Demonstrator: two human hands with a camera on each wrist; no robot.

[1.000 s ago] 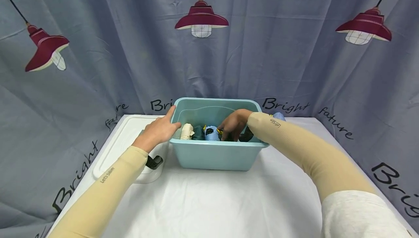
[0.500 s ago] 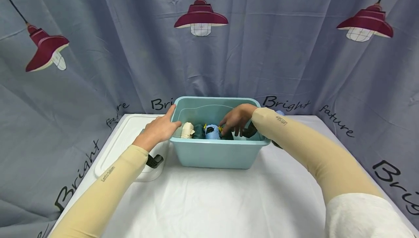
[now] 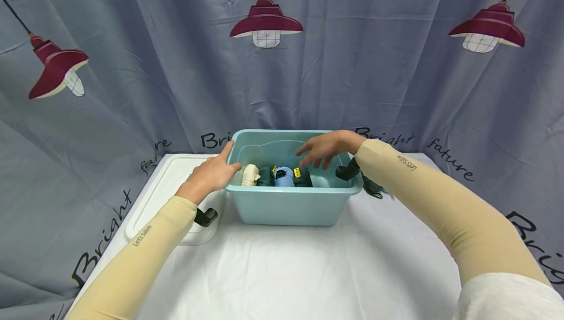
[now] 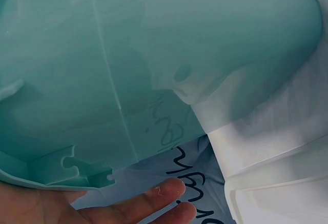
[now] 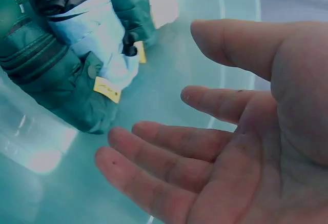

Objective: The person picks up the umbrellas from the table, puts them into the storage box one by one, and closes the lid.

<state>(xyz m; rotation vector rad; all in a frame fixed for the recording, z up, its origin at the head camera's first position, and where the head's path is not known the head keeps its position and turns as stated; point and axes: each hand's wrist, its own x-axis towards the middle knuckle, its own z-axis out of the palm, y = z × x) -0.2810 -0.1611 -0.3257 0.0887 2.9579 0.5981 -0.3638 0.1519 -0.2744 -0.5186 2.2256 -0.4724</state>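
A teal plastic bin (image 3: 291,207) stands on the table with folded umbrellas side by side inside: a cream one (image 3: 250,175), a dark green one (image 3: 266,176), a light blue one (image 3: 284,177) and another dark green one (image 3: 304,178) with a yellow tag. My left hand (image 3: 210,175) rests at the bin's left rim, fingers extended along its outside in the left wrist view. Above the bin's right half is my right hand (image 3: 328,148), holding nothing, its fingers spread and relaxed near the tagged green umbrella.
A white lid (image 3: 154,202) lies flat left of the bin. Outside the bin's right wall, partly hidden by my right arm, is a dark green item (image 3: 372,187) with a cord. A grey-blue curtain (image 3: 282,90) hangs behind the table.
My right hand has let go of the tagged dark green umbrella and risen up and to the right. The umbrella stays beside the light blue one. My left hand stays at the rim.
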